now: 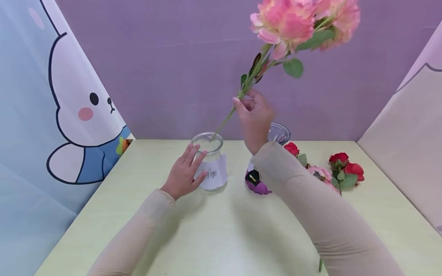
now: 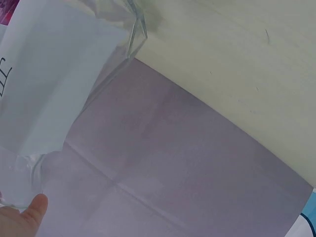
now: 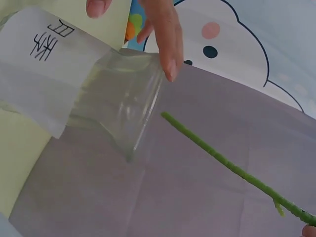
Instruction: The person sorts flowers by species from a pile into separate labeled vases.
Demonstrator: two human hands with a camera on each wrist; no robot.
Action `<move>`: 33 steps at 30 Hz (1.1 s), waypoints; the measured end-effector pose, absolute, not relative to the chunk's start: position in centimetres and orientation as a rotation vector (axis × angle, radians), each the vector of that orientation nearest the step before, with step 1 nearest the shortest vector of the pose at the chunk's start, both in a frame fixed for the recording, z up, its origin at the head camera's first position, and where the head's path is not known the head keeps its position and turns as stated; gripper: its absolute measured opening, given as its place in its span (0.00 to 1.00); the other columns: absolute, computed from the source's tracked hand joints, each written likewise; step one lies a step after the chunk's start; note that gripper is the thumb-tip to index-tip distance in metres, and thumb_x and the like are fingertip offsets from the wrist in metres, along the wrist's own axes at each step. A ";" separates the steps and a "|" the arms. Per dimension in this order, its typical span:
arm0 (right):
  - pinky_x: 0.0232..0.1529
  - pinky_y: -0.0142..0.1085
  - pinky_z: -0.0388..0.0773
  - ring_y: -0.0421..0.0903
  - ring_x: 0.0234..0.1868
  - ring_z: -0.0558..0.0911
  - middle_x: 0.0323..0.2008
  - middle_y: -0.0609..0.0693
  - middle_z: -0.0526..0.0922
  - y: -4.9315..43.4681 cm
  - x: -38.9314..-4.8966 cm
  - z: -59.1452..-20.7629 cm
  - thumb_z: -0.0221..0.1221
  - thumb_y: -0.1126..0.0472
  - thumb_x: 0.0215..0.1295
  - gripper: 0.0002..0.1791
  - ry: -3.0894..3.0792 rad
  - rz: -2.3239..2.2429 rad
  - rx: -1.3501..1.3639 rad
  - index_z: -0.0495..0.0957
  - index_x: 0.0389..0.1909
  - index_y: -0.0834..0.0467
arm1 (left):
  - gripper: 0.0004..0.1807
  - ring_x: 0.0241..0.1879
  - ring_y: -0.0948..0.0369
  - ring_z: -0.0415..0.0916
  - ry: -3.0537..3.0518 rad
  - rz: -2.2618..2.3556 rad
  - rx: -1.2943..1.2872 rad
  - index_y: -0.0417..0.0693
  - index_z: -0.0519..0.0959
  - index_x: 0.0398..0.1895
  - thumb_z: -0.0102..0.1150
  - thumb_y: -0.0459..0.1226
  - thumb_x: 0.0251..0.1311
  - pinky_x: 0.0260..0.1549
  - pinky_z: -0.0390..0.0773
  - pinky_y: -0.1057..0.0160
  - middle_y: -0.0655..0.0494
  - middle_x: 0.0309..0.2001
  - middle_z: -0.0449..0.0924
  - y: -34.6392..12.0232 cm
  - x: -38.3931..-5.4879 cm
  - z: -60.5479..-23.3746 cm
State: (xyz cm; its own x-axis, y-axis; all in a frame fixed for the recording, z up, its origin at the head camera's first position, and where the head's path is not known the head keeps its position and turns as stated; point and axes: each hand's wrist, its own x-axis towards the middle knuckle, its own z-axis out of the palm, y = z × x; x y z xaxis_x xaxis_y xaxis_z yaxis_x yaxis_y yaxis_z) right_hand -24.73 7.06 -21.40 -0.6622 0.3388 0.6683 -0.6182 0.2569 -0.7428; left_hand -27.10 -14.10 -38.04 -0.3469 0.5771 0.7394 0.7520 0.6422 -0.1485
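My right hand (image 1: 254, 119) pinches the green stem (image 3: 222, 158) of a pink artificial flower (image 1: 284, 25) with large ruffled blooms and a few leaves. The stem slants down to the left, and its bare lower end is right at the mouth of a clear glass jar (image 3: 118, 98). A white paper label (image 1: 215, 174) with handwritten characters wraps the jar's front. My left hand (image 1: 184, 174) rests on the jar's left side with fingers extended, fingertips at the rim. In the left wrist view its thumb (image 2: 37, 205) shows near the glass.
A second glass vase (image 1: 279, 133) stands partly hidden behind my right forearm. A purple flower (image 1: 259, 186) lies in front of it. To the right on the table (image 1: 221, 237) are red roses (image 1: 353, 170) and a pink flower (image 1: 319, 173). A purple backdrop (image 1: 165, 76) rises behind.
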 end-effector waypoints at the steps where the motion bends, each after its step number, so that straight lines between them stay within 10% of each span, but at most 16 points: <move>1: 0.29 0.27 0.74 0.51 0.32 0.84 0.32 0.62 0.85 6.9 -24.9 -21.5 0.64 0.66 0.60 0.15 -1.748 1.534 0.243 0.79 0.46 0.69 | 0.33 0.62 0.34 0.61 -2.053 -0.279 -1.032 0.36 0.66 0.61 0.28 0.54 0.72 0.50 0.72 0.38 0.30 0.61 0.65 -14.0 -27.1 -38.1; 15: 0.34 0.35 0.77 0.49 0.37 0.85 0.36 0.58 0.86 5.7 -26.4 -21.5 0.64 0.63 0.61 0.17 -1.986 1.479 0.140 0.79 0.50 0.64 | 0.32 0.62 0.34 0.62 -2.087 -0.278 -1.059 0.39 0.66 0.63 0.53 0.44 0.56 0.39 0.78 0.40 0.32 0.61 0.66 -13.6 -27.1 -37.4; 33: 0.40 0.38 0.81 0.46 0.39 0.84 0.39 0.53 0.85 4.1 -27.0 -24.6 0.61 0.60 0.64 0.14 -2.285 1.523 0.123 0.78 0.48 0.61 | 0.30 0.60 0.32 0.64 -2.058 -0.263 -1.050 0.39 0.65 0.63 0.48 0.47 0.61 0.40 0.77 0.39 0.32 0.60 0.66 -14.4 -27.1 -37.8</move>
